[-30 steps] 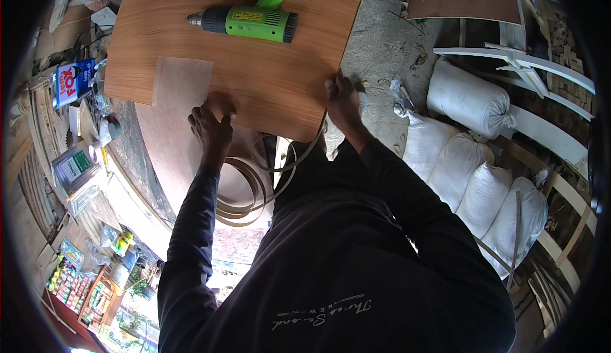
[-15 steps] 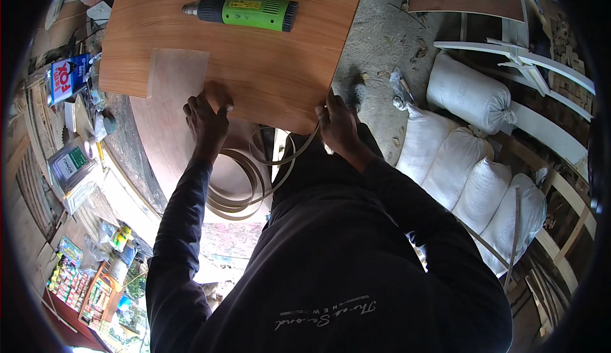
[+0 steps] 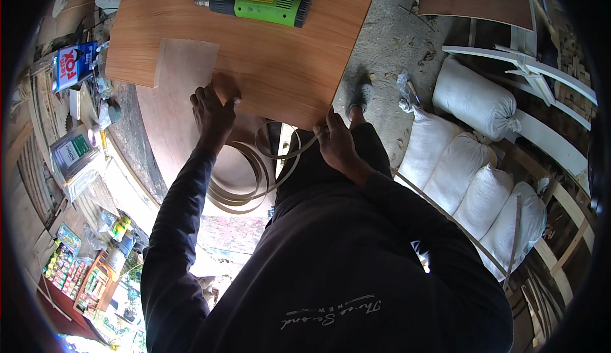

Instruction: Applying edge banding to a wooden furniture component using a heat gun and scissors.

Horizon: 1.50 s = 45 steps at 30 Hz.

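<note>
A wood-grain board (image 3: 273, 66) with rounded corners lies in front of me. My left hand (image 3: 214, 114) rests at its near edge, thumb out and fingers apart, beside a thin translucent rectangular sheet (image 3: 188, 63). At the board's near right corner, my right hand (image 3: 337, 144) pinches the end of a narrow beige edging strip (image 3: 258, 197) against the edge. The strip's loose coils hang between my forearms, over a pale brown panel (image 3: 159, 124). On the board's far part lies a green and black heat gun (image 3: 264, 6), nozzle to the left.
Full white sacks (image 3: 474, 98) lie on the right by white frame pieces (image 3: 528, 73). At left stand a blue tin (image 3: 74, 66) and another can (image 3: 71, 152) among wood scraps. My foot (image 3: 361, 98) shows on the concrete floor (image 3: 388, 41) beside the board.
The whole view has shifted slightly, so the board and heat gun appear a little farther right and higher. More of my foot shows. Both hands keep their places at the board's edge.
</note>
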### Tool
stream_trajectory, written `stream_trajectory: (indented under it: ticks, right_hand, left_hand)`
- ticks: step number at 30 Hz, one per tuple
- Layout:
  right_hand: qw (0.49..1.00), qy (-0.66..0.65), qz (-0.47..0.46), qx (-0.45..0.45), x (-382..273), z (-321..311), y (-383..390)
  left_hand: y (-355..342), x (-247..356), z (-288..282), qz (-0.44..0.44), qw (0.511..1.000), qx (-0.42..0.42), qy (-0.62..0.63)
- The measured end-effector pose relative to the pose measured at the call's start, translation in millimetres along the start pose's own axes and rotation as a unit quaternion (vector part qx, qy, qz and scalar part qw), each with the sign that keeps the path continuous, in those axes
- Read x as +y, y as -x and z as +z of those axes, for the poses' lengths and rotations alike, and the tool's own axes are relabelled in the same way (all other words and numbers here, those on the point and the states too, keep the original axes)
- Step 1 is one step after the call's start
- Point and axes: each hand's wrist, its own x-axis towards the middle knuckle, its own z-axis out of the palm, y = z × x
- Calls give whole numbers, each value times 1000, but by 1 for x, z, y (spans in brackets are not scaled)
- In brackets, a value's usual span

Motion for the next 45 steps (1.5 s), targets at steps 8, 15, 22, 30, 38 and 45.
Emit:
stream_trajectory:
  ticks: [8, 15, 22, 30, 38, 45]
  right_hand:
    - [997, 58, -33, 36, 12, 8, -7]
    - [975, 116, -186, -44, 28, -17, -14]
    - [991, 45, -59, 110, 54, -30, -92]
    - [985, 121, -59, 106, 30, -77, -116]
    - [981, 150, -114, 48, 9, -120, -106]
    - [992, -94, -81, -15, 49, -135, -121]
  left_hand:
    - [0, -2, 4, 12, 1000, 12, -3]
    - [1, 2, 3, -28, 999, 25, -13]
    - [-2, 2, 19, -95, 994, 45, 6]
    - [14, 31, 30, -120, 985, 112, 59]
    - [41, 81, 10, -141, 980, 100, 99]
    - [26, 51, 17, -88, 990, 70, 85]
